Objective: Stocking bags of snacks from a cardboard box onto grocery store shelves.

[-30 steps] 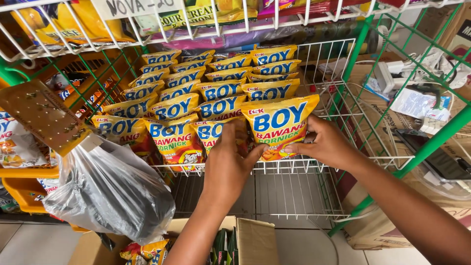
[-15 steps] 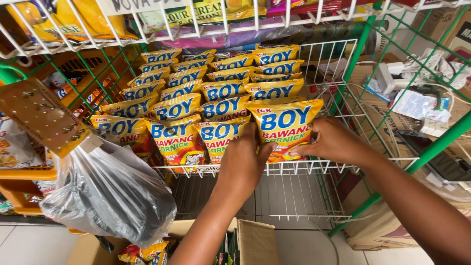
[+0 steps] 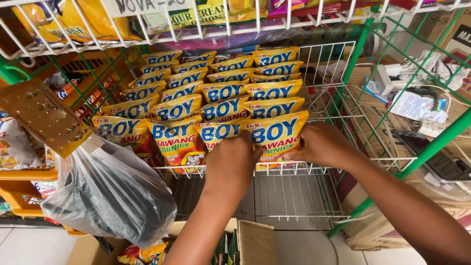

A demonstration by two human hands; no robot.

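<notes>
From the head camera we look down at a white wire shelf (image 3: 294,169) in a green rack (image 3: 431,142). The shelf is full of yellow snack bags (image 3: 221,91) with big blue letters, standing in rows that go from the front edge to the back

Our left hand (image 3: 230,164) and our right hand (image 3: 321,145) are both at the front edge of the shelf, near its right corner. Together they hold one yellow snack bag, the front bag (image 3: 278,135) of the right row. The left hand grips its left side and the right hand pinches its right side. The bag stands upright, with its bottom just behind the front edge of the shelf, and it touches the bag behind it

To the left, a clear plastic bag (image 3: 110,191) with something dark inside hangs by the left end of the shelf. A brown board with holes (image 3: 39,115) sticks out above it

Below the shelf there is an open cardboard box (image 3: 255,240) on the floor. More snack bags fill the wire shelf above (image 3: 147,32). On the right, past the rack, lie brown boxes (image 3: 387,225) and white cables (image 3: 392,73)
</notes>
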